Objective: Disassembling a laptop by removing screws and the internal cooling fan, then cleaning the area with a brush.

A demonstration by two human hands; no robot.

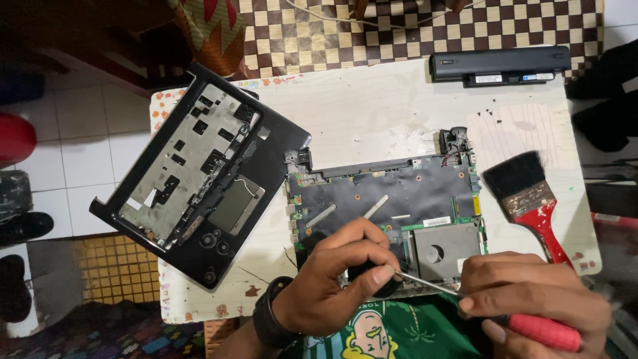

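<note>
Near right: right hand (531, 296), grip pressed around red-handled screwdriver (505, 312). Near centre: left hand (332, 279), fingertips pinching the screwdriver's shaft over opened laptop base (385, 193), which lies mid-tabletop (372, 106). Right: red-handled paintbrush (528, 199). Left: detached palmrest cover (199, 173), overhanging the edge. Far right: black battery pack (498, 65).

Both hands low at the surface's near edge: left hand (332, 279), watch on wrist, fingers curled w/ thumb pressed fwd; right hand (531, 299) closed in a fist-like grip, knuckles up.
</note>
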